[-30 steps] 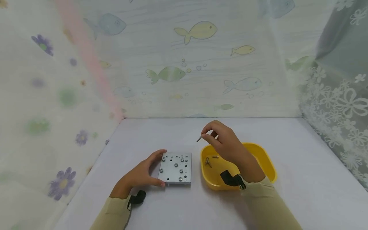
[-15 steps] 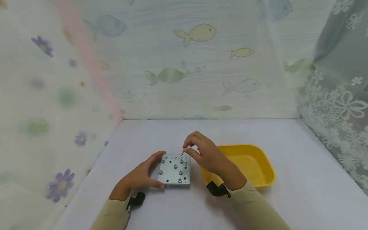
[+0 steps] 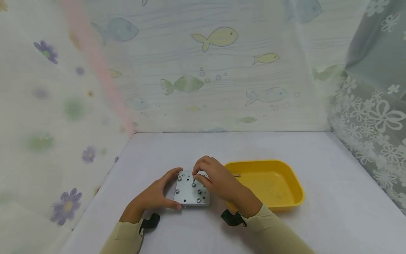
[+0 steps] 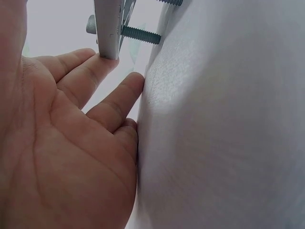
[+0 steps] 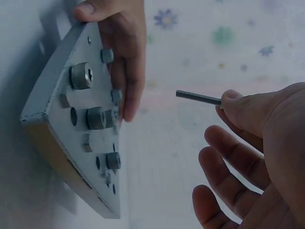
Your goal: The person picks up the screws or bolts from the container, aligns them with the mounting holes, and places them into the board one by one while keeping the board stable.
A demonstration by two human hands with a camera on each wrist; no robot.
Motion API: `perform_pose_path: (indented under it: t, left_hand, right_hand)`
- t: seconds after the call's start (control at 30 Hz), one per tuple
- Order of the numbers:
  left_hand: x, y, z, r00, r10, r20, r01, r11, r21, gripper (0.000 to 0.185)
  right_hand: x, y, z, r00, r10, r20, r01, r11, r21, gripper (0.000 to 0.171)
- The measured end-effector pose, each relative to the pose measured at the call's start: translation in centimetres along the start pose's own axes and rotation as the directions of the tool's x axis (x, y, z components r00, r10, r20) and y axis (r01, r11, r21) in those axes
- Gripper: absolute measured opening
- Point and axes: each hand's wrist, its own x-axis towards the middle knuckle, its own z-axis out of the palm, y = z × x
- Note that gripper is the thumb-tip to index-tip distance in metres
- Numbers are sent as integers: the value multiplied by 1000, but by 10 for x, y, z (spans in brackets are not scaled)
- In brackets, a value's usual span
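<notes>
A flat silver metal plate [image 3: 187,195] with several holes and socket-head bolts [image 5: 82,76] lies on the table. My left hand [image 3: 155,194] holds its left side, thumb at the near edge and fingers at the far edge. In the left wrist view a threaded bolt shank [image 4: 140,34] sticks out under the plate, near the table surface. My right hand [image 3: 219,180] is over the plate's right part and pinches a slim metal pin [image 5: 198,97] between thumb and index finger. In the right wrist view the pin's free end points toward the plate, apart from it.
A yellow plastic tray [image 3: 296,180] stands right of the plate, partly behind my right forearm. A small metal screw or pin [image 3: 237,175] shows at its left side. A white tabletop [image 3: 171,148] meets patterned curtains [image 3: 222,77] at the back and sides.
My right hand has moved left from above the tray to over the plate, carrying the pin and then lowering it toward the middle. The left hand and plate have stayed in place.
</notes>
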Motion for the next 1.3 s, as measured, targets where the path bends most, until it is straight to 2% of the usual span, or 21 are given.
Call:
perform_pose_path:
  t: [0.4,0.73,1.17,1.3]
  left_hand:
    - [-2,1,-2,1000,24,9,-24,999,-26,125]
    - [-2,3,-3,998,61,9,-60,998,-31,124]
    - [-2,5,-2,999,31,11,-30,998,-50,126]
    - [-2,4,-2,1000,18,14,-17,999,-38,125]
  right_hand:
    - [3,-1,18,998,14,54,-10,997,-73,9]
    - [2,-5,24,997,46,70,-40,995,-87,4]
    - [2,-4,36,996,-1,92,12,994,-110,8]
    - [2,-6,39,994,6,105,4,995,-102,7]
